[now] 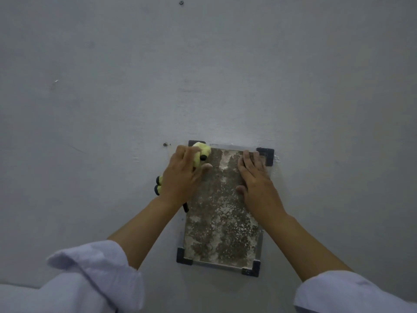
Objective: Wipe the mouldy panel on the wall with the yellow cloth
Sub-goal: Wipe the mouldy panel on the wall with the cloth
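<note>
Both hands met the mouldy panel [222, 211]: the left hand [182, 177] clamped the yellow cloth [201, 154] at its eleven o'clock corner, the right hand [255, 177] lay flat at two o'clock. Soft and light, the cloth probably handled best bunched in the palm.

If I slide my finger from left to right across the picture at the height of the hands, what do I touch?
Bare wall → small screw in the wall → left hand holding the yellow cloth → mouldy panel → right hand flat on the panel → black corner bracket → bare wall again.
</note>
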